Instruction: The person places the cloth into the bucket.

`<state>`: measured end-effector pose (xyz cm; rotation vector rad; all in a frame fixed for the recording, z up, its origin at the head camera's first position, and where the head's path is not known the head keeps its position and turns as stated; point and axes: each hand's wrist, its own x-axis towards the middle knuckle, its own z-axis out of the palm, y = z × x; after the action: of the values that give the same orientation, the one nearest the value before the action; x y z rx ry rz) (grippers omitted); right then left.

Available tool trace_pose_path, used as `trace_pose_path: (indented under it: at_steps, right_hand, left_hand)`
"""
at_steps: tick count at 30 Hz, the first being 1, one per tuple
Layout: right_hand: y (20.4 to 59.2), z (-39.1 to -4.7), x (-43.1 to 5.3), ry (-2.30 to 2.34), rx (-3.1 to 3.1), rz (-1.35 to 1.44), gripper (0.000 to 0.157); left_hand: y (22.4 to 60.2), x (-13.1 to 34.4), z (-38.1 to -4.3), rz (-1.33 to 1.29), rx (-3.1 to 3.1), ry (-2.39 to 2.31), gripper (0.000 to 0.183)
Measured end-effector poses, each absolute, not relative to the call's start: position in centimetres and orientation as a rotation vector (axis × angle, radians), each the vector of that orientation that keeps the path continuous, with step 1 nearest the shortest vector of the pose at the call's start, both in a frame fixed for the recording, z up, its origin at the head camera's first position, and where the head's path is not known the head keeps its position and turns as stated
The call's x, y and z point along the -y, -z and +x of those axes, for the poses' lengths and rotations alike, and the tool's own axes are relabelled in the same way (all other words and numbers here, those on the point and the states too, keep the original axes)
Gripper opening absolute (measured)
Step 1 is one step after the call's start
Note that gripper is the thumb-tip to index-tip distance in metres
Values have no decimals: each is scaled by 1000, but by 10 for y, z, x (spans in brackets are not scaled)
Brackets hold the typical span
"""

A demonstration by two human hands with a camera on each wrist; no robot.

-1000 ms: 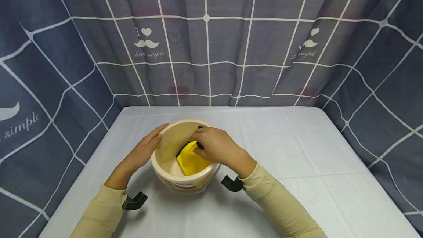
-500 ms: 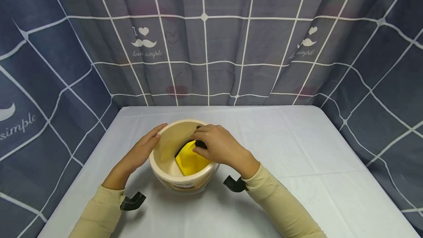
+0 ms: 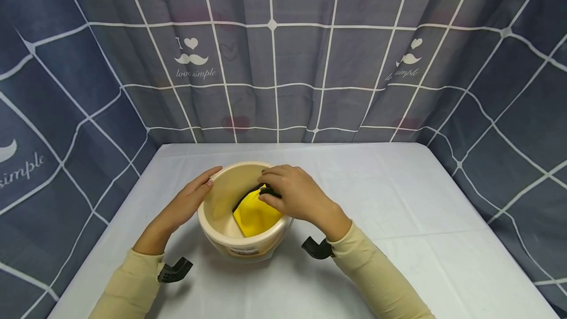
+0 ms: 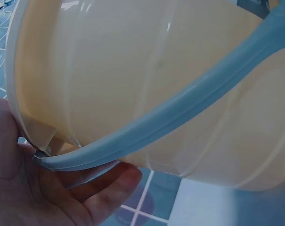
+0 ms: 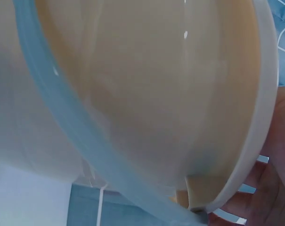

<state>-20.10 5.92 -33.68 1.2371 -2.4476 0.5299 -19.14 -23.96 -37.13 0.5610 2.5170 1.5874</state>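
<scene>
A cream bucket point(image 3: 221, 196) stands on the white table, with a yellow, black-edged piece point(image 3: 253, 216) inside it; its kind is unclear. My left hand point(image 3: 188, 202) holds the bucket's left rim, thumb at the lip and fingers along the outside. The left wrist view has this hand point(image 4: 62, 193) below the bucket's pale bail handle point(image 4: 180, 103). Over the right rim, my right hand point(image 3: 301, 196) pinches a black part of the yellow piece between thumb and fingers. In the right wrist view the bucket wall point(image 5: 156, 94) hides most of that hand point(image 5: 269, 188).
White cloth covers the table point(image 3: 376, 201). Grey-blue checked curtains point(image 3: 301, 58) enclose it at the back and both sides. Black wrist mounts point(image 3: 175, 271) stick out from both sleeves near the bucket's front.
My right hand has shifted slightly right relative to the bucket, and the top of the yellow piece sits a little higher. The left hand keeps its place on the rim.
</scene>
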Motion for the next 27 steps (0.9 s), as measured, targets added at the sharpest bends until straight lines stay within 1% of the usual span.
trace_pose_path:
  at_steps: [10,27]
  right_hand:
    - [341,-203,-67,-563,2431,1205,28]
    - [343,-201,-77,-572,2482,1095,37]
  left_hand:
    - [369,239,-191,543,-2539,-1578,54]
    - [362,236,-189,593,-2676,-1509,53]
